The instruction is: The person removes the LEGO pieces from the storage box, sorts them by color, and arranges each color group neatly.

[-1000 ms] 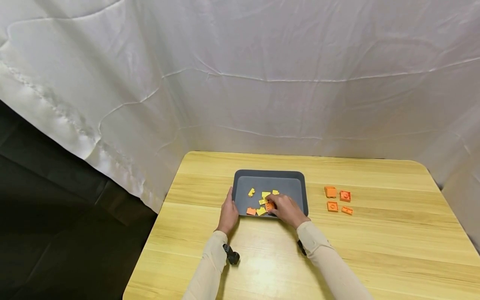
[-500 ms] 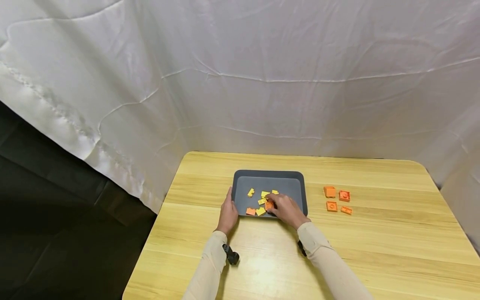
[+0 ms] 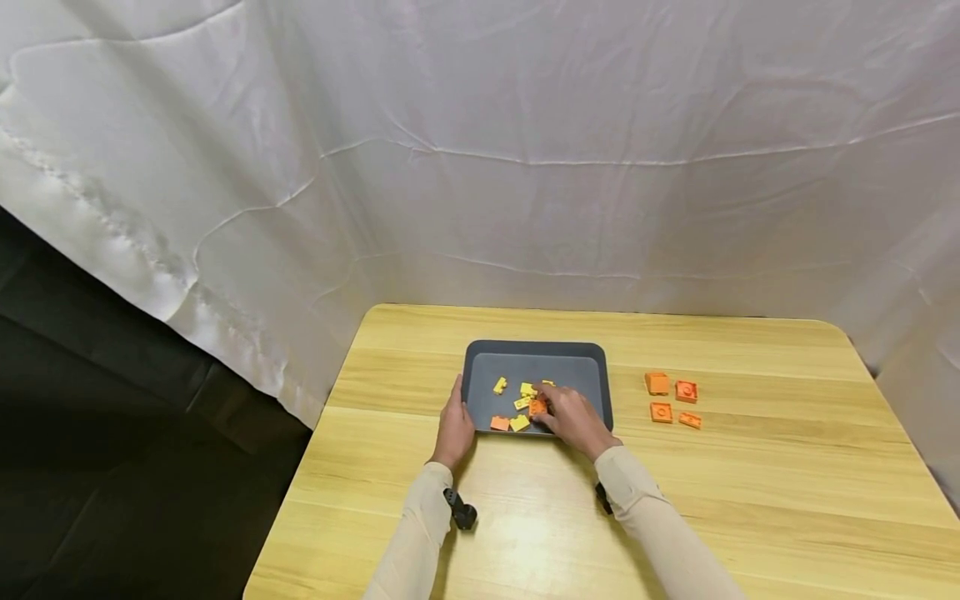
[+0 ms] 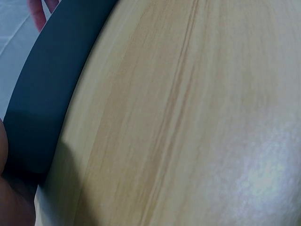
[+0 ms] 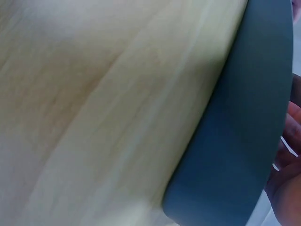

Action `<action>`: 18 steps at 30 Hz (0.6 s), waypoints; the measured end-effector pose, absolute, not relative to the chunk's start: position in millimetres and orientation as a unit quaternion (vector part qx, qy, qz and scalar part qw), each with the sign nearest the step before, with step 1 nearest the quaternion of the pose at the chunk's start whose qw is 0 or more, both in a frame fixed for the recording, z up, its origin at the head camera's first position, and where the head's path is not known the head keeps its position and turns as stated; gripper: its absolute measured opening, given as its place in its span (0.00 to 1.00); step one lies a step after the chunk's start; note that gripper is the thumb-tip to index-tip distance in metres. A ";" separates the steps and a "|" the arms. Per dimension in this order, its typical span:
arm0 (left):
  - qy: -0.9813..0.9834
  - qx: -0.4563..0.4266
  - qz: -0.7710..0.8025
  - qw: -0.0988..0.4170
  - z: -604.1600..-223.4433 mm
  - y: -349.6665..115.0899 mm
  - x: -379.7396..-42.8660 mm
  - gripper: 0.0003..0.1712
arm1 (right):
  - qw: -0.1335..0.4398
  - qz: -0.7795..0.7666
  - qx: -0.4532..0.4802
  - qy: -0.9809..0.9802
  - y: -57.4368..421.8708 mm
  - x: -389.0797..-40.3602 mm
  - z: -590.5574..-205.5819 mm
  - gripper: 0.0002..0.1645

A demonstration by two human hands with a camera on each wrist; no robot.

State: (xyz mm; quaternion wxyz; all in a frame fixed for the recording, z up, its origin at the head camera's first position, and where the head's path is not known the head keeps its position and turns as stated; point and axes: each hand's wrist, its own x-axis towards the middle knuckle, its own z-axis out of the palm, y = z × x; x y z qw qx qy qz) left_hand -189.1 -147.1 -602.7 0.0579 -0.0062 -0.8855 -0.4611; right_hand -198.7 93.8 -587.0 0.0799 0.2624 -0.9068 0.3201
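R fingers (image 3: pixel 552 394) pinch orange brick (image 3: pixel 536 407) nr near edge of tray (image 3: pixel 570 367); L fingers (image 3: pixel 455 398) straight along its L edge. Best go gently, w/o nudging yellow bricks (image 3: pixel 520 423).

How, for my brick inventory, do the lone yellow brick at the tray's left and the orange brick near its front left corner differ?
The yellow brick looks slimmer, the orange brick broader. The yellow brick lies alone, farther back; the orange brick lies nearer the front, close beside a second yellow one. Both lie inside the tray.
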 end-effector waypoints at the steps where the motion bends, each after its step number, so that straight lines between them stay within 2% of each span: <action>1: -0.886 -0.006 -0.459 0.058 -602.6 -147.0 -188.8 0.31 | 0.084 0.324 0.261 -0.905 94.3 -198.0 -585.5 0.33; 18: -0.887 -0.013 -0.457 0.069 -604.2 -147.1 -187.3 0.31 | 0.111 0.358 0.205 -0.904 122.1 -188.5 -568.9 0.33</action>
